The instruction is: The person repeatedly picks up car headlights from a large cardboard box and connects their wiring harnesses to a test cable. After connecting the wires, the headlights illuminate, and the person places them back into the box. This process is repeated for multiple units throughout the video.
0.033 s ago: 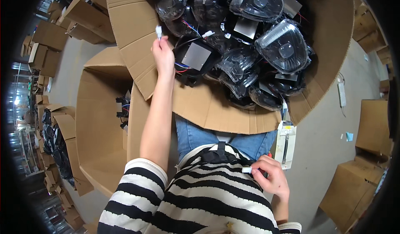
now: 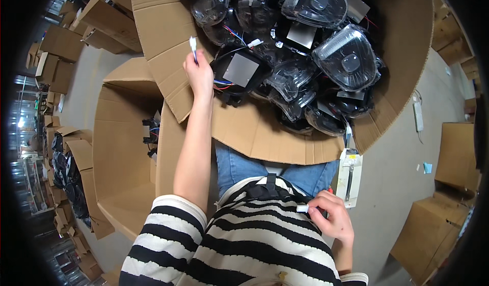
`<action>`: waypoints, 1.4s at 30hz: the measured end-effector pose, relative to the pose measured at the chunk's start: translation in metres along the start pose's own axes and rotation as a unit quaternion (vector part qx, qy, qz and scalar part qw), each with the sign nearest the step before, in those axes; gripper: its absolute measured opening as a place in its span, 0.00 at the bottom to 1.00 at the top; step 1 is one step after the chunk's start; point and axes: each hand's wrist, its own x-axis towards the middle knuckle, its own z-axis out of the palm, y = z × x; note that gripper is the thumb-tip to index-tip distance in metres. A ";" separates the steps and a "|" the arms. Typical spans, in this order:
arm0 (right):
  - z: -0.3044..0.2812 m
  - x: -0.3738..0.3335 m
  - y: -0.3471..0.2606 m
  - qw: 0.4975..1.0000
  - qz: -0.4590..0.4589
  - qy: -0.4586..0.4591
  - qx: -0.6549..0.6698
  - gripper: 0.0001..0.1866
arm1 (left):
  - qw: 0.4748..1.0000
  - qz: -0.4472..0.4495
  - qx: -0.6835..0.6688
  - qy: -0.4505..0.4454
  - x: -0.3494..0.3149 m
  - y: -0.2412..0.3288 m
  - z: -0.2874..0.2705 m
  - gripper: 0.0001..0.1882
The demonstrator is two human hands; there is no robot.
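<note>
My left hand (image 2: 199, 76) is closed around the wires of a small white connector plug (image 2: 193, 44), which points up past the fingertips. It is over the left wall of a big cardboard box (image 2: 265, 141), beside a black lamp unit with a metal plate (image 2: 239, 69) and coloured wires. In my right hand (image 2: 332, 213), thumb and fingers pinch another white connector (image 2: 302, 208), in front of my striped shirt. Whether a wire runs from that one is hidden. Clear-lensed headlights (image 2: 346, 57) are heaped in the box, with a loose white plug (image 2: 254, 43) among them.
On the left an open cardboard box (image 2: 119, 148) holds some wired parts (image 2: 151, 130). A white case with a dark handle (image 2: 350, 179) stands on the floor by my right leg. Further right are a power strip (image 2: 418, 115) and closed cartons (image 2: 428, 230).
My left hand has dropped slightly, and more of the wire shows between its fingers and the plug. The right hand is almost where it was.
</note>
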 end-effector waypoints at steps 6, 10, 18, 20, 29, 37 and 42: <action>0.002 -0.002 0.004 1.000 0.014 0.005 0.013 0.01 | 0.997 -0.044 -0.033 -0.051 -0.026 -0.022 0.006 0.16; -0.001 0.003 0.002 1.000 -0.001 -0.002 0.005 0.01 | 0.999 -0.003 0.038 -0.029 -0.015 -0.007 -0.004 0.10; 0.001 0.007 -0.003 1.000 0.001 -0.007 0.011 0.02 | 0.935 0.015 -0.273 -0.226 -0.026 0.101 0.004 0.13; 0.001 0.007 -0.003 1.000 -0.003 -0.006 0.011 0.02 | 0.945 0.049 -0.219 -0.238 -0.031 0.127 0.000 0.15; 0.003 0.006 0.001 1.000 -0.009 -0.010 0.013 0.02 | 0.924 -0.061 -0.088 -0.366 -0.110 0.106 -0.063 0.14; 0.004 0.010 0.000 1.000 -0.023 -0.013 0.017 0.02 | 0.859 -0.149 -0.333 -0.359 -0.139 0.115 -0.025 0.13; 0.000 0.000 -0.003 1.000 0.006 0.023 0.011 0.02 | 0.823 -0.130 -0.465 -0.299 -0.148 0.146 0.008 0.16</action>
